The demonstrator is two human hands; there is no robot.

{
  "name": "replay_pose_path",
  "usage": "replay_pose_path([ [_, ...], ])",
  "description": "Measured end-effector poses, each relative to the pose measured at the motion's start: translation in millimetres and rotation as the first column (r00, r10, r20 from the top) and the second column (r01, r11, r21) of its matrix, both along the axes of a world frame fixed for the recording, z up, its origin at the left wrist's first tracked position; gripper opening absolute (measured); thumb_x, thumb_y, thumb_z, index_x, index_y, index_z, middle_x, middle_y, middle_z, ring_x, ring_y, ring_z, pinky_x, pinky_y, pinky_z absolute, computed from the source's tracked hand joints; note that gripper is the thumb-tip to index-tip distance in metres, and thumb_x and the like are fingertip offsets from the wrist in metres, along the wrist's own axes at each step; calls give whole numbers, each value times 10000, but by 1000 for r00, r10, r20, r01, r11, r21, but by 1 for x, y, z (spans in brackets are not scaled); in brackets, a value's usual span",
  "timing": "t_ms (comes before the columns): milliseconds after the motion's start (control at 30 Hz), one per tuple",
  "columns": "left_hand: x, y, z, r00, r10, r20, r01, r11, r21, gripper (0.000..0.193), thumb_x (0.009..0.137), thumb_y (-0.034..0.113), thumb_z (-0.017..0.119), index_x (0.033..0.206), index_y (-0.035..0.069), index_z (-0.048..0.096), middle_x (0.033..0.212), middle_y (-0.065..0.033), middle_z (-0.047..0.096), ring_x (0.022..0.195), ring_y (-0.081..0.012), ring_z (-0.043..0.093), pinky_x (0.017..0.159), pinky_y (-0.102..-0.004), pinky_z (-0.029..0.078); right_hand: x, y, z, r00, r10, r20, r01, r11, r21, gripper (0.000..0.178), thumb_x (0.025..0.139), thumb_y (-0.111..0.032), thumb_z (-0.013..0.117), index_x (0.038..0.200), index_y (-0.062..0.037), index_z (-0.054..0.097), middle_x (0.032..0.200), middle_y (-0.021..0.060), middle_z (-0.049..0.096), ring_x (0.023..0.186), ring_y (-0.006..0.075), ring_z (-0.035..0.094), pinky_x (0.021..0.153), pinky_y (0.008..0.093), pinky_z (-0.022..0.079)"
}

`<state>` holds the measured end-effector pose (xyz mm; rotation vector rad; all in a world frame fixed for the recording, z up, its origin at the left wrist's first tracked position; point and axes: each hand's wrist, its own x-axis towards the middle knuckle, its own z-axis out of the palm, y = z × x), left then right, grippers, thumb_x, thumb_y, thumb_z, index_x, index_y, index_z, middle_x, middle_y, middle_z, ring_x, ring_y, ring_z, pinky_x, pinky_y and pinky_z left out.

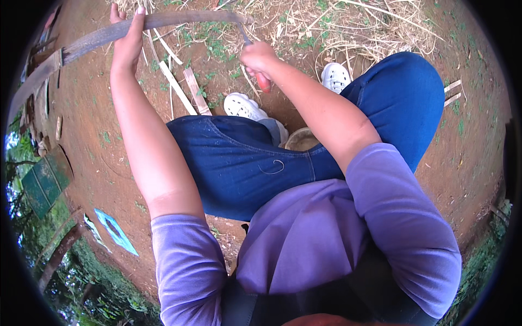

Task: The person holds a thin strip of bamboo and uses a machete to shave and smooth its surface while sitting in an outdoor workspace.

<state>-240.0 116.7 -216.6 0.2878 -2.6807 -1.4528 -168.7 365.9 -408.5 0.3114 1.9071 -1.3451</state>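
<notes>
My left hand (127, 38) grips a long grey strip of wood or bamboo (87, 42) that runs from the far left up toward the top middle. My right hand (258, 58) is closed round a tool with a red handle (263, 82); its thin metal blade (244, 33) meets the strip's right end. I sit with both knees bent, in blue jeans (239, 157) and white clogs (243, 105), over bare red earth.
Split light-coloured slats (185, 89) lie on the ground by my left foot. Dry straw and grass (348, 24) cover the far ground. A green board (46, 182) and a blue sheet (115, 231) lie at the left, with two more slats (452, 92) at the right.
</notes>
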Motion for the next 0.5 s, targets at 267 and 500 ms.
replay_pose_path([
  [267, 10, 7, 2, 1000, 11, -13, -11, 1000, -6, 1090, 929, 530, 695, 1641, 135, -30, 1680, -226, 125, 1521, -353, 276, 1213, -475, 310, 24, -7, -13, 894, -68, -443, 82, 997, 12, 231, 909, -257, 676, 959, -32, 689, 920, 157, 728, 813, 286, 718, 765, 432, 567],
  [500, 17, -2, -1, 999, 44, 8, -44, 998, 32, 1041, 955, 495, 671, 1637, 113, -17, 1679, -239, 104, 1528, -354, 253, 1224, -486, 301, 21, 21, -30, 983, -103, 151, 77, 983, 166, 179, 869, -146, 645, 946, -28, 755, 756, 137, 726, 615, 265, 700, 645, 408, 582],
])
